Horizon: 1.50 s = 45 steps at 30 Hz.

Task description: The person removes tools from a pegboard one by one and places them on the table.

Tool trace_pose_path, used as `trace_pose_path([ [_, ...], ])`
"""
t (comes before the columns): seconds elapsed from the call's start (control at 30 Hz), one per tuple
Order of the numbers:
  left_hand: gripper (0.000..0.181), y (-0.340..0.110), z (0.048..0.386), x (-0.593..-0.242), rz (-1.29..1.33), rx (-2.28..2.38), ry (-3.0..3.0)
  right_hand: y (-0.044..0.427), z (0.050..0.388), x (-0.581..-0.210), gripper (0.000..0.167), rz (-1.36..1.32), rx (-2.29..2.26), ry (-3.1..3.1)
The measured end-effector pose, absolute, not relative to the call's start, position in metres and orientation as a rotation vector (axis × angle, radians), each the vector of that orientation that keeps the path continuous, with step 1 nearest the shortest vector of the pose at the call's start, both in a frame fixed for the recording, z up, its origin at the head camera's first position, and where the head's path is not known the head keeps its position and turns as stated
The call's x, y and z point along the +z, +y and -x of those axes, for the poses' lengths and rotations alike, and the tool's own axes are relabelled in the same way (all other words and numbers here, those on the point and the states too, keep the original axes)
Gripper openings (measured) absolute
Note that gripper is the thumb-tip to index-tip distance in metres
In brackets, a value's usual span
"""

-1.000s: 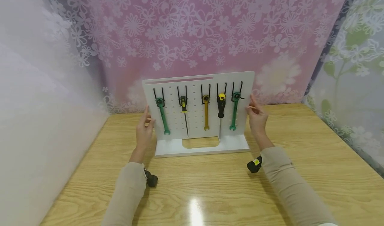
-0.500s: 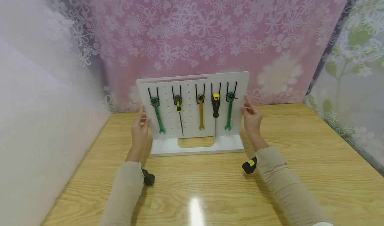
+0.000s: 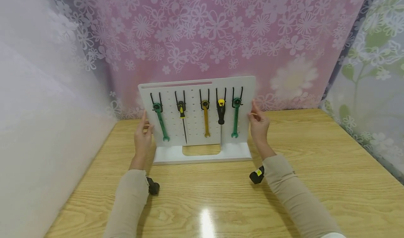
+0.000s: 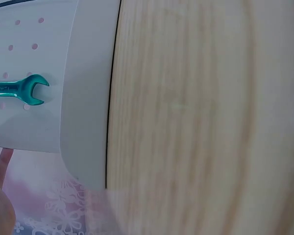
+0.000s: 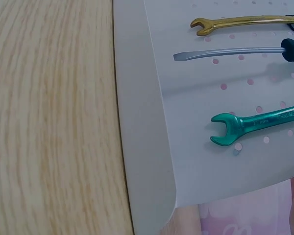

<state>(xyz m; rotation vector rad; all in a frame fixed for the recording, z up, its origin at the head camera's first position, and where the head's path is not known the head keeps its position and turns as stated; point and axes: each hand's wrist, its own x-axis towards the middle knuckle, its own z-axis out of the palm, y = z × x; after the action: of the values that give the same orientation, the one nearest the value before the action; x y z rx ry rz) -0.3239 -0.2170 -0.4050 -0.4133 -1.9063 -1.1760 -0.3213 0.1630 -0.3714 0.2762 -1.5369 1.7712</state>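
A white pegboard [image 3: 197, 132] stands upright on its flat base on the table. My left hand [image 3: 142, 138] grips its left side edge, and my right hand [image 3: 260, 127] holds the right side edge. From black hooks hang a green wrench [image 3: 161, 124] at the left, a small black-and-yellow screwdriver [image 3: 181, 110], a gold wrench [image 3: 206, 120], a larger black screwdriver [image 3: 221, 113] with a yellow top, and another green wrench [image 3: 235, 120] at the right. In the left wrist view, fingertips [image 4: 2, 164] meet the board's edge. The right wrist view shows little of that hand.
The wooden table [image 3: 202, 192] extends in front of the board and to both sides. Behind it hangs a pink floral curtain [image 3: 202, 31]. A pale sheet [image 3: 41, 108] borders the left, and a floral one [image 3: 375, 73] the right. Black wrist cameras [image 3: 153, 186] sit under both forearms.
The pegboard has slid to the left along the table, with both hands on its edges. The tools have moved with it, still on their hooks.
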Motion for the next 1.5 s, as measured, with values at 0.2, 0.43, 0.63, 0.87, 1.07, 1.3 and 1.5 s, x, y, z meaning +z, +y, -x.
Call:
trace_pose_path([
  [0.2,0.055,-0.228,0.335,-0.414,0.423,-1.155,-1.892,0.158,0.318,-0.369,0.04,-0.242,1.759,-1.612],
  [0.43,0.055,-0.228,0.334,-0.414,0.449,-1.144,-1.874,0.157,0.314,-0.367,0.043,-0.229,1.751,-1.671],
  [0.63,0.055,-0.229,0.333,-0.414,0.438,-1.129,-1.89,0.158,0.314,-0.368,0.043,-0.228,1.741,-1.692],
  [0.87,0.053,-0.225,0.331,-0.413,0.363,-1.136,-1.934,0.163,0.304,-0.363,0.046,-0.26,1.68,-1.828],
  [1.07,0.049,-0.222,0.325,-0.408,0.207,-1.197,-2.01,0.166,0.292,-0.362,0.031,-0.28,1.607,-1.764],
  [1.3,0.033,-0.214,0.314,-0.394,0.085,-1.299,-1.87,0.146,0.274,-0.355,0.019,-0.513,1.622,-1.648],
  [1.5,0.027,-0.206,0.31,-0.384,0.098,-1.315,-1.753,0.101,0.261,-0.347,0.018,-0.808,1.615,-1.794],
])
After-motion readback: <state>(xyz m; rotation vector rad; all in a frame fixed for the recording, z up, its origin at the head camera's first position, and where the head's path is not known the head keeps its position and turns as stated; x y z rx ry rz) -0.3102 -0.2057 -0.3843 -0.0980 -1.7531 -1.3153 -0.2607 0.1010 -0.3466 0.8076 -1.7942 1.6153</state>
